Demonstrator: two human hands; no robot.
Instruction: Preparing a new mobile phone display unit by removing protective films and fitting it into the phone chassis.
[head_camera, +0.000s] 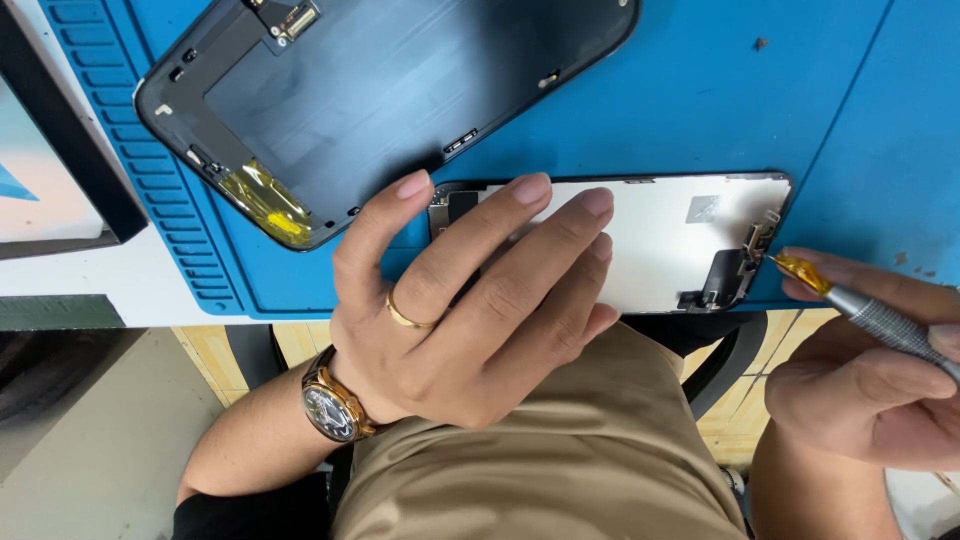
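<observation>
I see my left hand (470, 310) spread flat, fingers (520, 215) extended and resting on the left end of a detached phone screen panel (655, 245). That grip is open: the hand presses the panel down, it does not clasp it. A gold ring (405, 315) sits on one finger and a gold wristwatch (330, 405) on the wrist.

The screen panel lies face down, its pale back upward, lengthwise along the near edge of the blue work mat (700, 90), roughly at the centre of the view. At its right end, toward 3 o'clock, a small black flex connector cluster (725, 275) shows.

My right hand (870, 390) comes in from 4 o'clock, its grip closed around a slim metal screwdriver (880, 320) with a yellow collar. The tip touches, or sits just beside, the connector cluster at the panel's right edge; I cannot tell which.

At 11 o'clock a dark phone housing (380, 90) lies open side up on the mat, tilted, well apart from the tool, with a strip of yellow tape (265, 205) at its lower left corner. A black-framed screen (45, 160) stands on the counter at 9 o'clock. Tan trousers (560, 450) fill the view at 6 o'clock.
</observation>
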